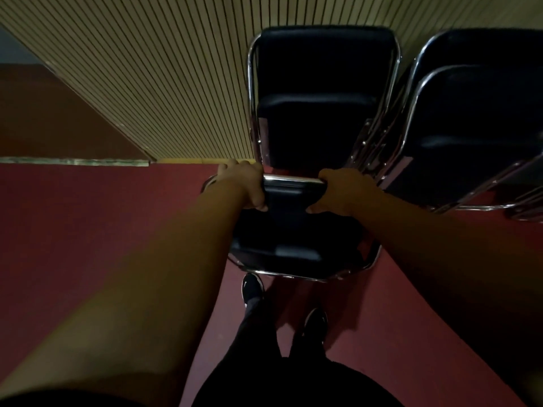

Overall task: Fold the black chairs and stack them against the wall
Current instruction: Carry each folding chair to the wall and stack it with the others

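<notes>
Black chrome-framed chair [293, 239] stands before 3 folded chairs [323, 83] leaning against wall [176, 69].

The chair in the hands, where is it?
Mid head view: the held chair is between the person's shoes and the folded chair against the slatted wall, with more chairs to its right.

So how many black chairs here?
4: the held chair, gripped by left hand and right hand; the wall chair behind it; rear right chair, front right chair. Others may be hidden.

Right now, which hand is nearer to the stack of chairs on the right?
Right. The right hand grips the top bar of the held chair beside the stack; the left hand grips its far end.
</notes>
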The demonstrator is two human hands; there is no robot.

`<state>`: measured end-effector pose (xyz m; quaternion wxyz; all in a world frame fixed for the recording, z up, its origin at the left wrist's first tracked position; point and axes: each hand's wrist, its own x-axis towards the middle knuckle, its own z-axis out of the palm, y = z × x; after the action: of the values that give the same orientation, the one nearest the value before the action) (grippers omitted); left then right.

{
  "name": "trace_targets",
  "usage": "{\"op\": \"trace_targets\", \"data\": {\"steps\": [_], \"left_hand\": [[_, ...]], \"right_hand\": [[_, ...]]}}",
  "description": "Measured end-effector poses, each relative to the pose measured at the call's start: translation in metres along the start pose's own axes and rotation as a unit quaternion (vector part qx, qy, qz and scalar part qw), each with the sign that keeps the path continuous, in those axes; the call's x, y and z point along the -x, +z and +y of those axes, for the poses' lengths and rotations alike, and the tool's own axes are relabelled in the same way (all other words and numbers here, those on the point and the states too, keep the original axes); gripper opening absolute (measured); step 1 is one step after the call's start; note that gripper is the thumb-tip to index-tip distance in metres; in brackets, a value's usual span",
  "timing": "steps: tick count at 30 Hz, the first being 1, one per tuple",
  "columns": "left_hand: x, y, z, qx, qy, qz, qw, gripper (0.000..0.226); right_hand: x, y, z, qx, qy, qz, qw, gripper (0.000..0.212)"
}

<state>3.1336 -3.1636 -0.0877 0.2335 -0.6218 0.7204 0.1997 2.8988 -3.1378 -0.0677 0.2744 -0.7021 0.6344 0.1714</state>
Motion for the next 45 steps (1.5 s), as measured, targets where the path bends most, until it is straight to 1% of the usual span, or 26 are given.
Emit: {"op": "trace_targets", "data": {"steps": [5,9,13,16,19,24,26,27,28,30,31,33,35,36,39,41,45], "left_hand": [[-0.018,-0.008,-0.025,0.027,-0.008,-0.007,1.0,0.094],[-0.032,-0.014,-0.04,0.037,-0.011,-0.016,0.999,0.092],[-0.045,-0.023,-0.042,0.034,-0.013,-0.022,0.999,0.09],[-0.062,-0.029,-0.034,0.032,-0.008,-0.013,0.999,0.088],[-0.082,-0.037,-0.019,0.039,-0.01,-0.013,0.999,0.086],[-0.107,-0.06,0.007,0.058,-0.026,-0.026,0.998,0.07],[-0.122,-0.076,0.02,0.058,-0.034,-0.03,0.997,0.075],[-0.128,-0.084,0.026,0.052,-0.036,-0.028,0.998,0.079],[-0.135,-0.093,0.033,0.044,-0.036,-0.023,0.998,0.082],[-0.151,-0.109,0.043,0.033,-0.045,-0.013,0.998,0.082],[-0.158,-0.117,0.046,0.032,-0.05,-0.012,0.998,0.084],[-0.176,-0.133,0.053,0.04,-0.06,-0.01,0.997,0.092],[-0.196,-0.145,0.056,0.058,-0.065,-0.005,0.996,0.101],[-0.206,-0.149,0.057,0.071,-0.066,-0.001,0.995,0.102],[-0.227,-0.164,0.061,0.088,-0.068,0.01,0.994,0.095],[-0.233,-0.172,0.066,0.093,-0.069,0.022,0.993,0.096],[-0.243,-0.178,0.072,0.111,-0.073,0.035,0.991,0.096]], "right_hand": [[-0.029,-0.019,-0.024,0.038,0.009,0.0,0.999,0.081],[-0.048,-0.026,-0.036,0.052,0.012,-0.001,0.999,0.079],[-0.063,-0.032,-0.035,0.052,0.006,-0.001,0.999,0.079],[-0.08,-0.042,-0.019,0.042,-0.005,-0.013,0.999,0.081],[-0.102,-0.057,0.01,0.016,-0.029,-0.045,0.998,0.073],[-0.134,-0.083,0.049,-0.007,-0.061,-0.085,0.994,0.064],[-0.144,-0.094,0.064,-0.008,-0.069,-0.092,0.993,0.062],[-0.148,-0.099,0.07,-0.01,-0.069,-0.091,0.993,0.066],[-0.153,-0.104,0.077,-0.015,-0.066,-0.09,0.994,0.074],[-0.165,-0.117,0.089,-0.019,-0.06,-0.084,0.994,0.094],[-0.171,-0.124,0.092,-0.018,-0.06,-0.079,0.995,0.1],[-0.182,-0.141,0.101,-0.016,-0.062,-0.062,0.996,0.104],[-0.193,-0.156,0.109,-0.028,-0.057,-0.042,0.997,0.102],[-0.198,-0.163,0.113,-0.035,-0.051,-0.032,0.998,0.1],[-0.214,-0.174,0.124,-0.034,-0.043,-0.002,0.998,0.101],[-0.225,-0.174,0.132,-0.017,-0.042,0.028,0.999,0.102],[-0.233,-0.174,0.14,0.016,-0.06,0.072,0.995,0.085]]}}
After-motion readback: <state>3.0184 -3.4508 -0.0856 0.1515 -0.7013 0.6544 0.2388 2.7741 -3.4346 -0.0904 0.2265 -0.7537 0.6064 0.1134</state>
